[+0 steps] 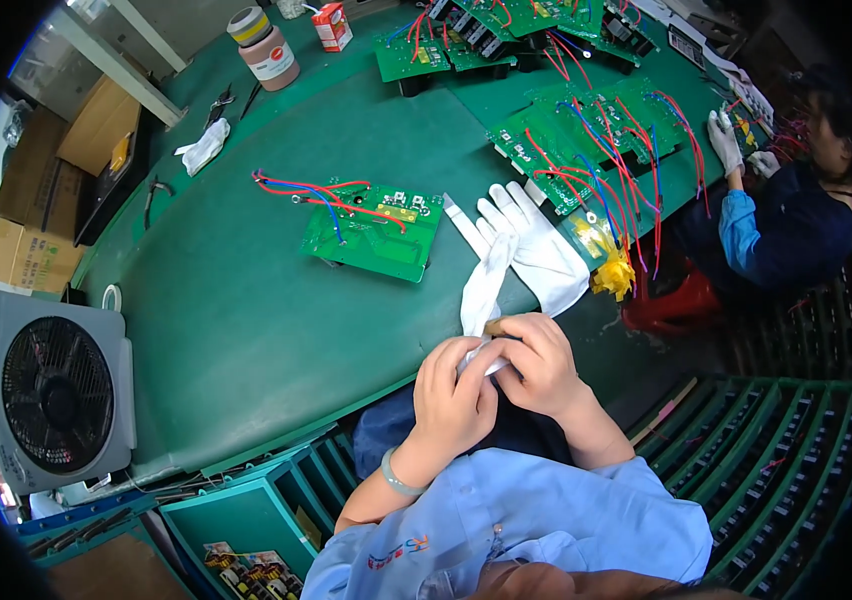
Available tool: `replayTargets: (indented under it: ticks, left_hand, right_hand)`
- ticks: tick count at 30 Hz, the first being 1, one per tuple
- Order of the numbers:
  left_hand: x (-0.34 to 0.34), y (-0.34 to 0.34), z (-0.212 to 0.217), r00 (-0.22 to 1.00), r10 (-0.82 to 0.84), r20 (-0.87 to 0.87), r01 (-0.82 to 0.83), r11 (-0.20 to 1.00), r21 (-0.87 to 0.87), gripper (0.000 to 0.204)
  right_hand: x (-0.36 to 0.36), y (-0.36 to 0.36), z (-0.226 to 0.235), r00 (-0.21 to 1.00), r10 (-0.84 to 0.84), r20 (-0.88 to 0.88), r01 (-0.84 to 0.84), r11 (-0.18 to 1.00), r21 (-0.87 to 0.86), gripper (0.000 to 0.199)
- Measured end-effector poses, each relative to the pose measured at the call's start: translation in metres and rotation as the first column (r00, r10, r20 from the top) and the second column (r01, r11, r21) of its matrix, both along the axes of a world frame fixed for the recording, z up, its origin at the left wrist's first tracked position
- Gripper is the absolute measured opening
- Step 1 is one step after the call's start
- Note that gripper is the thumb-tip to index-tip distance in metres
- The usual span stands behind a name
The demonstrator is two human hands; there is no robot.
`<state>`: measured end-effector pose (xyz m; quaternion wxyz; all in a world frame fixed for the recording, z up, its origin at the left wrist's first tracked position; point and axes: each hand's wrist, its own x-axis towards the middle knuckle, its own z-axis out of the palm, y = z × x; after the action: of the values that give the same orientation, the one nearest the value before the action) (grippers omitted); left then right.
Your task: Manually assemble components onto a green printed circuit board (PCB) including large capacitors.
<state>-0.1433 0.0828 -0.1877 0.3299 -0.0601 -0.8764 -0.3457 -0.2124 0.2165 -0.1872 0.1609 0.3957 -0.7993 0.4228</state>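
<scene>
My left hand (453, 396) and my right hand (543, 368) meet at the table's near edge, fingers curled together. Both are closed on a white glove (486, 290), gripping its near end while the rest stretches away over the table. A second white glove (553, 262) lies flat just beyond, its fingers pointing away from me. Left of the gloves, a green circuit board (386, 255) rests on the table with red and blue wires (316, 188) running off its left side. What my fingertips do inside the bunched cloth is partly hidden.
More wired circuit boards (546, 125) cover the right and far table. Yellow tape pieces (611, 272) hang at the right edge. A grey fan (58, 390) stands left; a bottle (268, 60) stands at the back. A co-worker (776, 220) in white gloves sits right. Green racks (776, 460) stand behind me.
</scene>
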Motion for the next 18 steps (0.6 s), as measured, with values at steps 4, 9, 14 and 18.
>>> replayTargets:
  ticks: [4, 9, 14, 18]
  left_hand:
    - [-0.006, -0.008, -0.002, 0.997, -0.027, 0.075, 0.028, 1.000, -0.002, 0.038]
    - [-0.006, -0.018, 0.000, 0.988, 0.076, 0.132, -0.073, 0.997, -0.024, 0.031]
    - [0.008, -0.027, -0.016, 0.960, 0.147, 0.240, -0.168, 0.983, 0.068, 0.024]
    - [0.028, -0.015, -0.029, 0.918, 0.110, 0.381, -0.165, 0.980, 0.113, 0.022]
  right_hand:
    - [0.006, 0.005, -0.004, 0.994, 0.018, -0.104, -0.016, 1.000, 0.022, 0.025]
    - [0.015, 0.002, -0.012, 0.919, -0.211, 0.332, 0.240, 0.969, -0.049, 0.029]
    - [0.024, -0.003, -0.025, 0.751, 0.040, 0.659, 0.102, 0.979, -0.175, 0.036]
    - [0.030, -0.008, -0.026, 0.724, 0.166, 0.670, 0.060, 0.952, -0.300, 0.037]
